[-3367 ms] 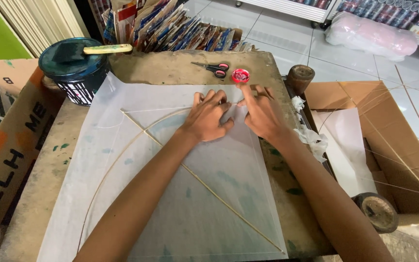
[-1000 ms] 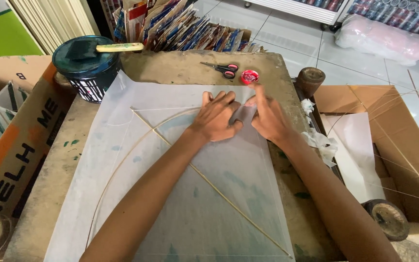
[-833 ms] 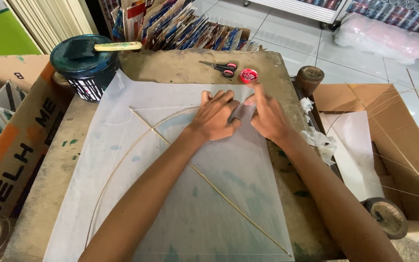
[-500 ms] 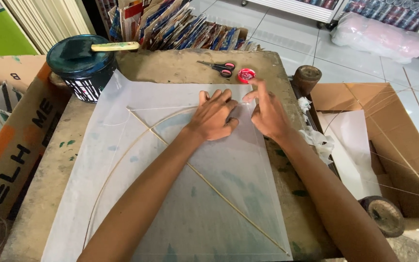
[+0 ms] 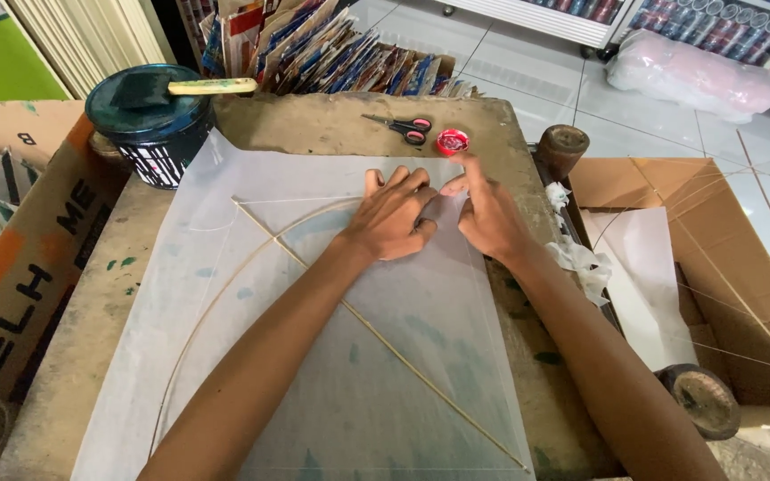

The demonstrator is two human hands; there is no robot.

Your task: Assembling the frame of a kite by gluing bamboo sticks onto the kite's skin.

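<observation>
A large sheet of thin white paper (image 5: 331, 356) lies spread over a worn wooden worktable (image 5: 314, 120). On it rests a frame of thin bamboo sticks (image 5: 376, 334), one straight and one bowed into an arc. My left hand (image 5: 394, 214) presses flat on the paper near its far right corner, fingers spread. My right hand (image 5: 487, 214) lies beside it at the paper's right edge, its index finger stretched toward a small red pot (image 5: 453, 141). Neither hand grips anything.
Red-handled scissors (image 5: 401, 126) lie at the far edge next to the red pot. A dark tin with a brush on top (image 5: 149, 116) stands far left. Cardboard boxes flank the table; the right one (image 5: 715, 267) holds paper and sticks. Packets stand behind (image 5: 331, 53).
Both hands have stayed pressed on the paper's far right corner, shifting only slightly; the right index finger now reaches out toward the red pot.
</observation>
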